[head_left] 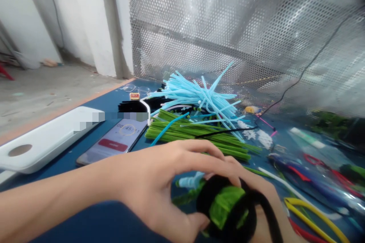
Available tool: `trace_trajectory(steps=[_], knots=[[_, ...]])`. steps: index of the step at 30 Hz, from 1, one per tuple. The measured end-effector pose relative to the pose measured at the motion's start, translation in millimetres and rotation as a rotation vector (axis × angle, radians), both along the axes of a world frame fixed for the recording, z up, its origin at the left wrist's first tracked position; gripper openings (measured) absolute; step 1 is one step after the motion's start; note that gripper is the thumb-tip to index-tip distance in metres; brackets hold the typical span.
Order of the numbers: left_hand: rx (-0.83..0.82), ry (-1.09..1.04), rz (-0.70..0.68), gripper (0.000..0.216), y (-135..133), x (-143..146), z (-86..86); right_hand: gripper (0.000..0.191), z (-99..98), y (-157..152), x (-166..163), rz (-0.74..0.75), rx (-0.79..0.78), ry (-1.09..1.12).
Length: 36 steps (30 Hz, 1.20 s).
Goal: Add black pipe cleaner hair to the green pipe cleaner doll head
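The left hand [159, 186] is clenched round a black pipe-cleaner coil [225, 207] banded with green, at the near edge of the blue table [105, 98]. The right hand [268, 201] lies against the coil's right side, its grip hidden.

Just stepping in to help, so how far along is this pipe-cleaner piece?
Done: a fuzzy black pipe-cleaner coil is wound, with a green band on it. In hand: the left hand grips the coil, the right hand sits partly hidden beneath, and a black tail hangs free. Left: green pipe cleaners and light-blue pipe cleaners lie loose on the table.
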<state>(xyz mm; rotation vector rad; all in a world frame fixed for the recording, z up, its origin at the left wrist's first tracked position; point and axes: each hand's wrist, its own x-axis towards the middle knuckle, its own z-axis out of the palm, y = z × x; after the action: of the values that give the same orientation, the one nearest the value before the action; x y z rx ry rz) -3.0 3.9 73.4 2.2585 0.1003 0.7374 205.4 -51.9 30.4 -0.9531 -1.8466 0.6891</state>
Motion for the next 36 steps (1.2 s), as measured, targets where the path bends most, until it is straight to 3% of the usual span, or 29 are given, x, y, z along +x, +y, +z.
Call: trace_trajectory(steps=[6,11,18,24,28,36], knots=[[-0.097,-0.165,-0.074,0.051,5,-1,-7.5,0.018,4.2,-3,-5,-0.037,-0.11,0.002],[-0.12,-0.155,-0.099,0.053,9,-3,-14.2,0.018,-1.2,3,-3,-0.056,0.046,-0.011],[-0.062,-0.116,-0.002,0.058,9,-6,-15.4,0.027,9.3,-4,-2,-0.089,0.185,-0.171],[-0.071,-0.102,0.061,0.06,6,-7,-12.6,0.033,6.4,0,3,-0.01,0.355,-0.256],[0.0,-0.084,0.103,0.051,5,-7,-9.5,0.045,10.9,-1,10,-0.012,0.34,-0.368],[0.072,-0.065,0.136,0.053,3,-6,-7.8,0.041,5.7,-2,11,0.005,0.347,-0.347]])
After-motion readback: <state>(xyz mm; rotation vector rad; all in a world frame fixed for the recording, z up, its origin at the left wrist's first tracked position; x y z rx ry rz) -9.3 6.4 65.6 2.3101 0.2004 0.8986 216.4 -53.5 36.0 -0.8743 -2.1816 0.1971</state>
